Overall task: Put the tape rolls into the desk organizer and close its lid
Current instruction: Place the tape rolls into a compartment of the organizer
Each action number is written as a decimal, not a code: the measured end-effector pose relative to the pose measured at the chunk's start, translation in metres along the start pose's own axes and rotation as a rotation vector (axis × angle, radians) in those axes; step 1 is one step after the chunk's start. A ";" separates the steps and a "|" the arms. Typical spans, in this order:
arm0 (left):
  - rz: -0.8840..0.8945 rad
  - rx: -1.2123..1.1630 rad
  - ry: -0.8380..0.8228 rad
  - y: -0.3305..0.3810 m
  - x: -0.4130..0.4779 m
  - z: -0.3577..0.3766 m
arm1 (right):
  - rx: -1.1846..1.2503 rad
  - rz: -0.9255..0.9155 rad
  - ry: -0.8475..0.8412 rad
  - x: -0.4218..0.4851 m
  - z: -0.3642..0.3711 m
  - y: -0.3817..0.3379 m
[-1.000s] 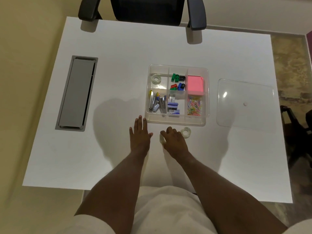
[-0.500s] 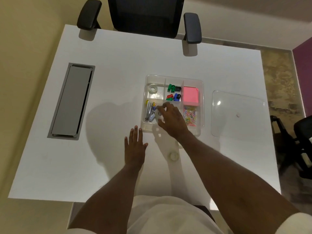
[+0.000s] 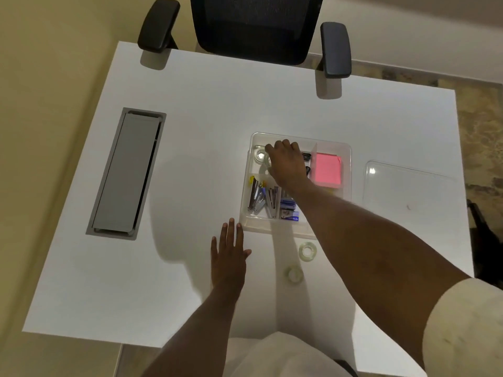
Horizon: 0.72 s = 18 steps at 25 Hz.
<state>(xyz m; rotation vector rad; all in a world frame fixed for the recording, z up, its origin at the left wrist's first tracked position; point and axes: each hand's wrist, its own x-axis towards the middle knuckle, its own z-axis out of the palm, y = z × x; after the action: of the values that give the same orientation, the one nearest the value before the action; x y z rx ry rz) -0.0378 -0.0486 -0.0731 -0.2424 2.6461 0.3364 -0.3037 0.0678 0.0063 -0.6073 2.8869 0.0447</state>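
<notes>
The clear desk organizer sits mid-table with its compartments open. My right hand reaches over its far-left compartment, fingers closed on a clear tape roll held on edge. Another tape roll lies flat in that same compartment. On the table in front of the organizer lie two more tape rolls, one nearer the box and one closer to me. My left hand rests flat on the table, fingers spread, holding nothing. To the right of the organizer, the clear lid lies flat.
Staplers, staple boxes and a pink note pad fill other compartments. A grey cable hatch is set into the table at left. A black office chair stands at the far edge.
My right hand picked a tape roll off the table and carried it forward over the organizer to the far-left compartment. My left hand stayed flat on the table.
</notes>
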 end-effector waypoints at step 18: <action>-0.002 0.029 -0.054 0.004 -0.001 -0.009 | -0.097 0.000 0.070 -0.021 0.003 0.003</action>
<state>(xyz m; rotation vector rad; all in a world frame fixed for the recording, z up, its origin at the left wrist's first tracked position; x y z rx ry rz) -0.0410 -0.0474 -0.0643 -0.2234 2.5956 0.2993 -0.2859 0.0792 0.0069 -0.6385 2.9668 0.1671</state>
